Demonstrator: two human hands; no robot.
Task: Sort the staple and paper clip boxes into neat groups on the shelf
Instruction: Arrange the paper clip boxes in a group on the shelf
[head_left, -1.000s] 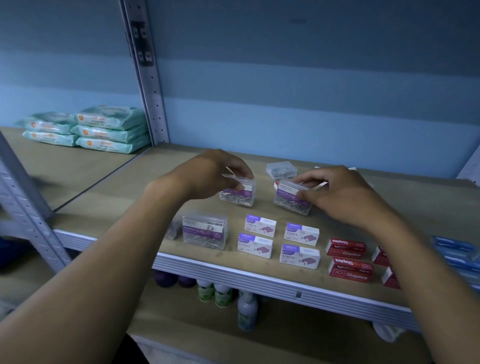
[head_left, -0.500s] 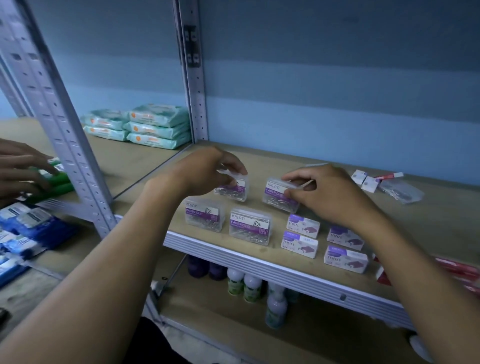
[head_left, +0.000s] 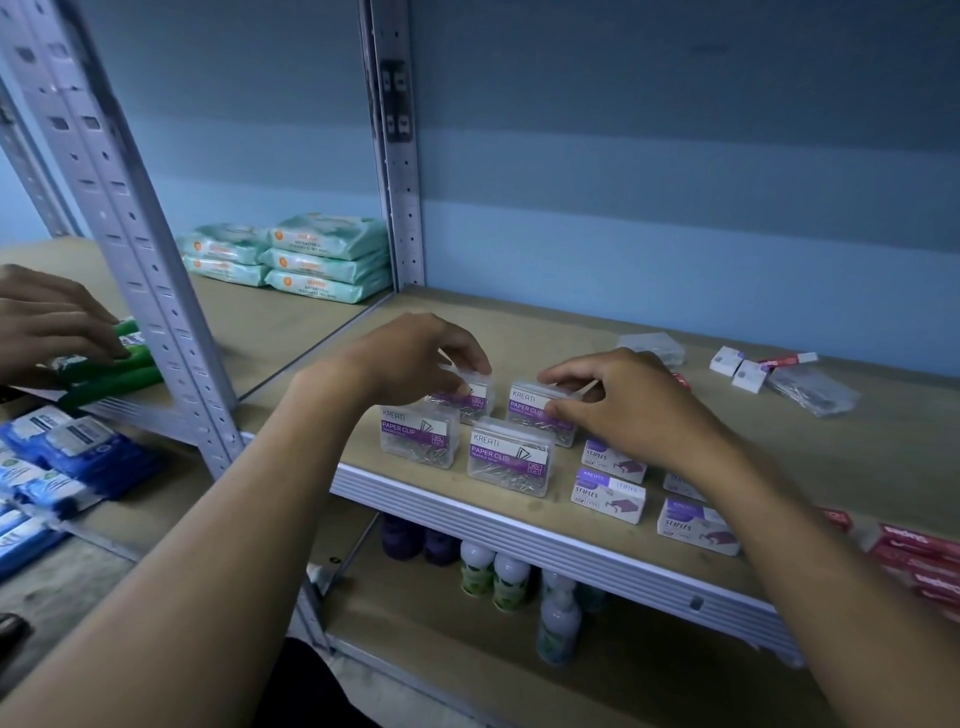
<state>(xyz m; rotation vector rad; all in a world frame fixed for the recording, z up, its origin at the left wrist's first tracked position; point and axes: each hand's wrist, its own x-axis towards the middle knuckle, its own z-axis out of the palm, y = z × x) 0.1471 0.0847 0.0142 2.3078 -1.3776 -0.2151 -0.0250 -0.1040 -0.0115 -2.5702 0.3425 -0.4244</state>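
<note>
stacked wipe packs (head_left: 306, 257) at the back of the left bay, green packs (head_left: 117, 371) under someone else's hand (head_left: 49, 325), blue packets (head_left: 62, 457) down left, little bottles (head_left: 493, 574) on the shelf below, grey upright (head_left: 397, 140), blue wall (head_left: 675, 156)

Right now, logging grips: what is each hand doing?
Left hand: grips the back-left paper clip box.
Right hand: grips the back-right paper clip box.

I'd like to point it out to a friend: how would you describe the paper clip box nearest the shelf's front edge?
Find the wooden shelf beneath both hands. Four clear paper clip boxes sit in a block left of the white staple boxes. The front right box is yours: no hand touches it, and it sits closest to the staples.
</note>
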